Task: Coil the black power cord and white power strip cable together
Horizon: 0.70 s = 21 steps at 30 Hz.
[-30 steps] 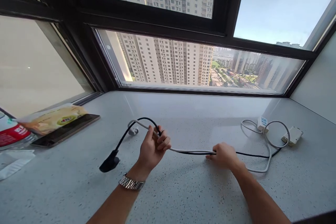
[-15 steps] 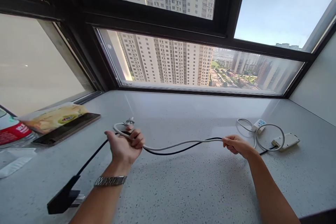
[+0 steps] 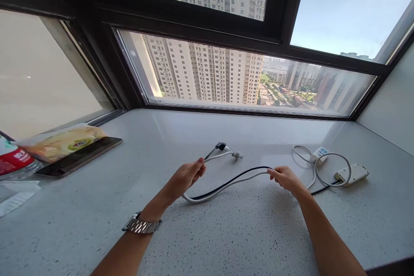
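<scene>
My left hand is closed around a white cord and a black cord near their plug ends. Beyond its fingers stick out a black plug and a white plug, both pointing right. From that hand the two cords sag in a loop to my right hand, which pinches them between thumb and fingers. On the right, the white cord curls in rings by a white adapter. The black cord runs to a cream-coloured flat block, partly behind a ring of white cord.
At the left lie a dark phone-like slab, a yellow soft packet, a bottle with a red label and a white tissue-like sheet. A dark window frame borders the speckled white sill at the back.
My left hand has moved right with the cords, bringing both plug ends over toward the middle. The loop between the hands is shorter and deeper. My right hand has shifted slightly left.
</scene>
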Tool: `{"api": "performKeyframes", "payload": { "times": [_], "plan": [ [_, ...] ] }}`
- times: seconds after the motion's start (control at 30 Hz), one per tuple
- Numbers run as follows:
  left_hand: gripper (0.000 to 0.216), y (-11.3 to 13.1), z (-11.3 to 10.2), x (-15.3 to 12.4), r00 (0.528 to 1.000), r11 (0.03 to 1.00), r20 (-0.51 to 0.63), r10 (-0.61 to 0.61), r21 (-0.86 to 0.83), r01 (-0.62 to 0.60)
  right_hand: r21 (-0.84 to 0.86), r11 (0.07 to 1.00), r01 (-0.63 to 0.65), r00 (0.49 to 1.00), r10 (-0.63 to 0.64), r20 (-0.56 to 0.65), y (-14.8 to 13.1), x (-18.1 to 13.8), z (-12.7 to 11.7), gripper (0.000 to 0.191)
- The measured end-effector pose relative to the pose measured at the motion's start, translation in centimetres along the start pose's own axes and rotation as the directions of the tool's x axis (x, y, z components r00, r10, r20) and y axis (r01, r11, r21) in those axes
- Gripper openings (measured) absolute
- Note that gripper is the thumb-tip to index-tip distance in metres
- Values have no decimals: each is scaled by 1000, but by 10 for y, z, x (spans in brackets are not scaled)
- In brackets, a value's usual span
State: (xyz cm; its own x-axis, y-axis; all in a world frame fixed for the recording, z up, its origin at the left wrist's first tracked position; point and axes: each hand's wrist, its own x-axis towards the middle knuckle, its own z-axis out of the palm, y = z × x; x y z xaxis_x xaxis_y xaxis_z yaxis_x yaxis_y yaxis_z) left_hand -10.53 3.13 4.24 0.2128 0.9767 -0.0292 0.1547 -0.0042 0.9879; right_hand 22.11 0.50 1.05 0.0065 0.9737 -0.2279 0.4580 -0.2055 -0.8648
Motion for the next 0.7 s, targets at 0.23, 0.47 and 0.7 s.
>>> {"api": "performKeyframes", "payload": {
  "times": [0.23,0.47,0.7],
  "plan": [
    [52,-5,4,-1,989,989,-30,146,43,-144,24,988,150,988,-151,18,0,-3,0,48],
    [54,-3,7,-3,970,949,-46,238,224,-222,-134,965,224,967,-237,-89,6,1,10,50],
    [46,-5,6,-1,966,966,-133,221,165,-198,-292,933,210,932,-281,-227,6,6,24,51]
  ]
}}
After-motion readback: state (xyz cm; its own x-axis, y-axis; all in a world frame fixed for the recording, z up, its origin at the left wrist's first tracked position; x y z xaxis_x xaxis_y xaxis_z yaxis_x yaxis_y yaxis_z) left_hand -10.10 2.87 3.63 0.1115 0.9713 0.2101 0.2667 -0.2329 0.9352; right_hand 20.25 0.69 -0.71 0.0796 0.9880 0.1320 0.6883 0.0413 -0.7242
